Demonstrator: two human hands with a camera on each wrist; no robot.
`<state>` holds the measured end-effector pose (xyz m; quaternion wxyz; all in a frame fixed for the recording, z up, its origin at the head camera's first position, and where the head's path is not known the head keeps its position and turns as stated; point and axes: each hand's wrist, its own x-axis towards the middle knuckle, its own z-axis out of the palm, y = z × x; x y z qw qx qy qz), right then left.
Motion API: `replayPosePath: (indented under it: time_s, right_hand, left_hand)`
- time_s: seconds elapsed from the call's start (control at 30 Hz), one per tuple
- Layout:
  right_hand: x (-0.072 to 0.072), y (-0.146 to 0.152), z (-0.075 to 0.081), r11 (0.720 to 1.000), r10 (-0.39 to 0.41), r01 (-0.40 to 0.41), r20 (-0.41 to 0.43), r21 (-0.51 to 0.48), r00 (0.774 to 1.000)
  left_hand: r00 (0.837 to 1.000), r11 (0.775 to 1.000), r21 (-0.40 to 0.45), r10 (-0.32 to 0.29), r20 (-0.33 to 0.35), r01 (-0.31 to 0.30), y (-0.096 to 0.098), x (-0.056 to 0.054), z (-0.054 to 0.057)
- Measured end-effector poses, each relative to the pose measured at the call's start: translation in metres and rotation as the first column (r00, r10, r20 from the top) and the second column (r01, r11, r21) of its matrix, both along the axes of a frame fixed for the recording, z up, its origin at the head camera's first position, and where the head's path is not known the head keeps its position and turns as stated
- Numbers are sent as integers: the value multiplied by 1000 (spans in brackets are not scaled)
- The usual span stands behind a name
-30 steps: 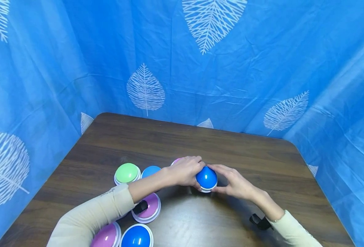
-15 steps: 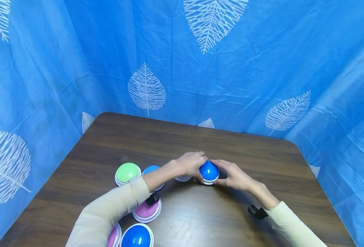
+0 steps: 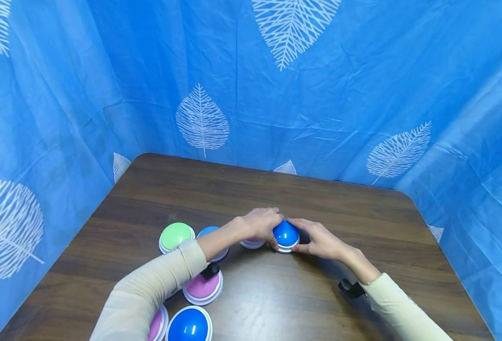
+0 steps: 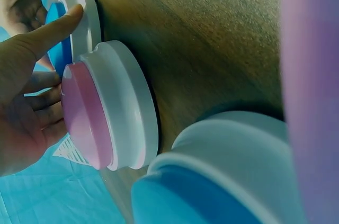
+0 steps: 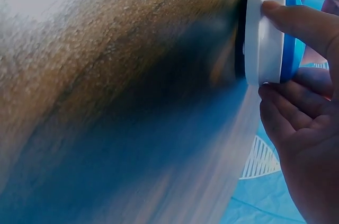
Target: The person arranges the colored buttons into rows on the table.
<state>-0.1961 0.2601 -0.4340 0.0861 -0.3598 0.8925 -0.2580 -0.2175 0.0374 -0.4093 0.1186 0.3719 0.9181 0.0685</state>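
A blue dome push button with a white base stands on the table, held from both sides. My left hand grips its left side, with the thumb on the white base and the fingers around the back. My right hand grips the right side between thumb and fingers. Just left of it, a pink dome button sits partly under my left hand and appears to touch the blue one in the left wrist view.
Left of the hands lie a green button, another blue button and a pink button. Nearer the front are a large blue button and a partly hidden pink button. Blue leaf-print curtains border the wooden table.
Both hands have moved the blue button slightly away from me, and it now sits close beside the pink button. My left forearm has shifted right and forward.
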Motion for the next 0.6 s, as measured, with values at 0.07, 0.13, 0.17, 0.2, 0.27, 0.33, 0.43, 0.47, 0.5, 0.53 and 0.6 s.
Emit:
replayPosePath:
  time_s: [0.07,0.13,0.17,0.2,0.27,0.33,0.43,0.47,0.5,0.53,0.6]
  right_hand:
    - [0,-1,0,1000,8,-8,2,-1,1000]
    - [-1,-1,0,1000,13,-13,6,1,1000]
    - [-1,-2,-1,1000,14,-14,7,0,1000]
    - [-1,-2,-1,1000,16,-16,8,0,1000]
    - [-1,-2,-1,1000,14,-14,14,-2,1000]
    - [-1,-2,-2,1000,10,-10,19,-6,1000]
    - [0,-2,-2,1000,3,-2,27,-11,1000]
    - [0,-2,-2,1000,1,-1,25,-10,1000]
    - [0,-1,-2,1000,-1,1,26,-10,1000]
    - [0,-1,-2,1000,-4,4,28,-10,1000]
    - [1,-1,-2,1000,-9,9,29,-5,1000]
  left_hand:
    - [1000,1000,-3,8,17,-7,-1,0,1]
    - [999,1000,-1,13,30,-13,-1,0,1]
    - [999,1000,1,16,37,-16,-1,0,2]
    - [999,1000,3,17,42,-17,-1,-1,2]
    - [999,1000,6,19,48,-19,-1,-1,2]
    - [998,1000,9,21,53,-22,-2,0,2]
    - [998,1000,10,22,57,-23,-2,0,2]
    - [998,1000,11,22,59,-23,-2,1,2]
    - [998,1000,12,23,62,-24,-3,1,2]
    - [998,1000,16,24,66,-25,-3,1,3]
    - [997,1000,18,23,68,-24,-3,1,3]
